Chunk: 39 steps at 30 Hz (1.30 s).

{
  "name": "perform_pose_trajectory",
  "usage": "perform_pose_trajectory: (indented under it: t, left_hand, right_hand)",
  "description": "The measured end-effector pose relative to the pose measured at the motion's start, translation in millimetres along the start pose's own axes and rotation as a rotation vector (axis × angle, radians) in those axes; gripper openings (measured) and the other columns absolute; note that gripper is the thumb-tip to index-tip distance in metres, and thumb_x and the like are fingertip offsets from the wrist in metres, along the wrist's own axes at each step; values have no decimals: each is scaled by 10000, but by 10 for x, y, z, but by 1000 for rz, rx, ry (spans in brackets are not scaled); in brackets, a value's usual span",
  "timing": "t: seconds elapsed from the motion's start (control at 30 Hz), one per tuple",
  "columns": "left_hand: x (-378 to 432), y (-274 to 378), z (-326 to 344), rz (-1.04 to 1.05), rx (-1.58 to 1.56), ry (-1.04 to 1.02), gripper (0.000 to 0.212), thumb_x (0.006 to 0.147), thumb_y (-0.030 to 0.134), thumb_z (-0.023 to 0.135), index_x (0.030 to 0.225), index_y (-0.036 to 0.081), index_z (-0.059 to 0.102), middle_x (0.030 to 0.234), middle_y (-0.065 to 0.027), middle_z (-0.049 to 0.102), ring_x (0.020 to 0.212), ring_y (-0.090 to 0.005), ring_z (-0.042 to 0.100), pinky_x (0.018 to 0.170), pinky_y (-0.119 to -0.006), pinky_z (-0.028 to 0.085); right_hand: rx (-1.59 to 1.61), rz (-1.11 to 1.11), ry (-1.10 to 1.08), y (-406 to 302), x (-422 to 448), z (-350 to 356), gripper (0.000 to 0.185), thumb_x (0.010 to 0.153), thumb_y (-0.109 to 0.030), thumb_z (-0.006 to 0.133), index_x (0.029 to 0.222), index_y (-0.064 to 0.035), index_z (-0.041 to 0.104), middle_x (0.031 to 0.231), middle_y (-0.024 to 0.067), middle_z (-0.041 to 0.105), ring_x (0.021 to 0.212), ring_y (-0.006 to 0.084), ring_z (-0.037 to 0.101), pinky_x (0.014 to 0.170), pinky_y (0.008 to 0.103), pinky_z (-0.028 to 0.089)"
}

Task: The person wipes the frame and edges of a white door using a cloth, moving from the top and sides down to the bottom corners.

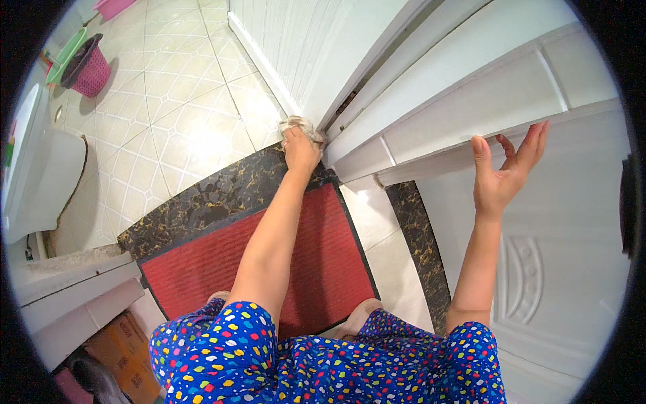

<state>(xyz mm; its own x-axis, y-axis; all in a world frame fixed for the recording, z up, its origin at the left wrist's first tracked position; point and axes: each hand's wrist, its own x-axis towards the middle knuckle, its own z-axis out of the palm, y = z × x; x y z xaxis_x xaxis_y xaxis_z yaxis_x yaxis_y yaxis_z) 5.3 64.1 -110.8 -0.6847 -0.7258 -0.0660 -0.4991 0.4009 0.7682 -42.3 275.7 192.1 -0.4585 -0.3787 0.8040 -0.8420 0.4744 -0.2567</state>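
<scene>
My left hand [301, 151] grips a crumpled, light-coloured cloth [303, 122] with brown patches. It presses the cloth down by the bottom corner of a white panelled door [323, 55], where the door meets its frame above the dark marbled threshold [212, 197]. On the right, my right hand [504, 171] is raised with its fingers spread, near the lower edge of the light wall tiles [474, 108]. It holds nothing; whether its fingertips touch the tile edge I cannot tell.
A red ribbed mat [202, 272] lies under my arm, behind the threshold. White toilet [45, 166], pink basket [91, 70] and green basin [65, 58] stand at the left. A grey-white door [565, 217] is at the right, a cardboard box [123, 353] at the lower left.
</scene>
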Motion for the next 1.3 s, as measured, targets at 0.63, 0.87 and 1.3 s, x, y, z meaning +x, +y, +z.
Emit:
perform_pose_trajectory:
  t: [0.63,0.87,1.3]
  left_hand:
    - [-18,-255,-440,57,523,-194,521,729,394,758,1134,117,584,1186,-135,531,1090,-357,568,847,-484,513]
    - [-472,-184,-631,8,158,218,554,662,193,774,1173,132,567,1161,-126,550,1061,-337,564,882,-423,493]
    - [-434,-259,226,303,-127,-16,603,629,92,726,1196,84,519,1143,-169,591,1111,-369,552,923,-429,465]
  right_hand:
    - [20,-20,1,-21,37,8,890,747,-221,827,1473,-101,327,1549,125,218,1382,240,296,876,340,489]
    - [32,2,14,-19,47,14,883,744,-221,829,1466,-94,338,1543,122,232,1378,235,302,875,335,497]
    - [86,27,14,-29,-25,10,943,737,-204,837,1489,-105,278,1544,136,161,1376,232,290,887,344,502]
